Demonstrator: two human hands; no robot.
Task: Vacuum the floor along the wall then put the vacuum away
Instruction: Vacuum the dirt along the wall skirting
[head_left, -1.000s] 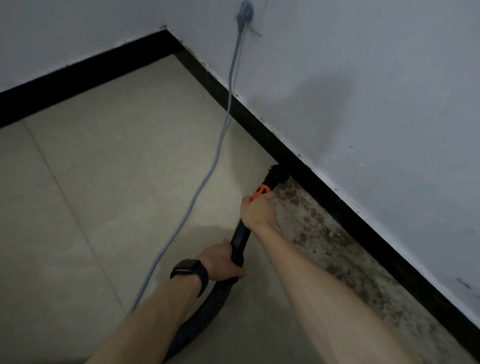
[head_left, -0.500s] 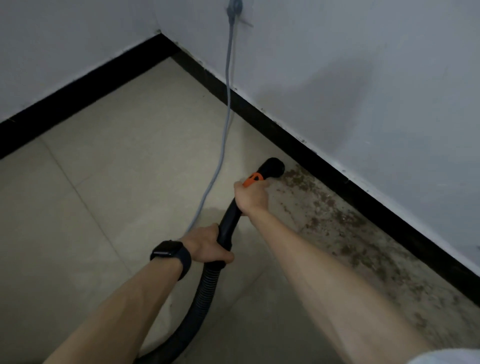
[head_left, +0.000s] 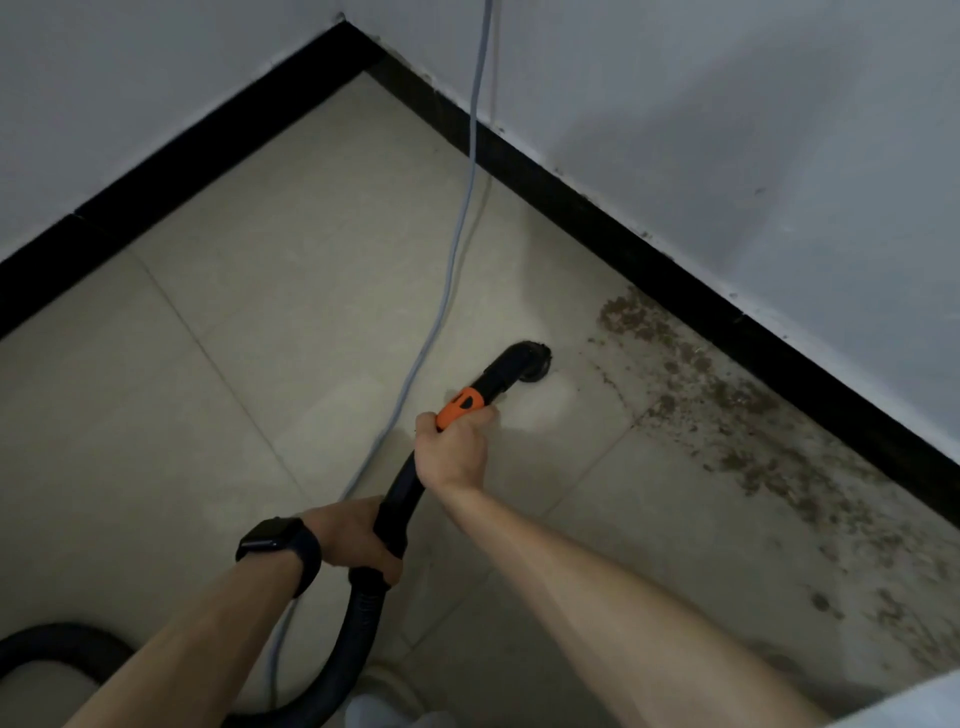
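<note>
Across the beige tiled floor (head_left: 260, 322), the view has swung down since a second ago, so the plug on the white wall (head_left: 727, 130) is cut off at the top. The black vacuum wand (head_left: 402, 499) then had its round nozzle (head_left: 530, 358) against the black skirting board (head_left: 649, 260). Now the nozzle sits on clean tile, apart from the skirting and left of the band of brown crumbly dirt (head_left: 727, 405). A loop of ribbed black hose (head_left: 358, 639) has come into view at lower left. The grey power cord (head_left: 457, 234) trails down the wall and across the tiles. The right hand (head_left: 454, 452) is wrapped round the wand just below its orange collar (head_left: 464, 405). The left hand (head_left: 353, 538), with a black wristwatch (head_left: 278, 543), curls tightly round the wand's lower end.
</note>
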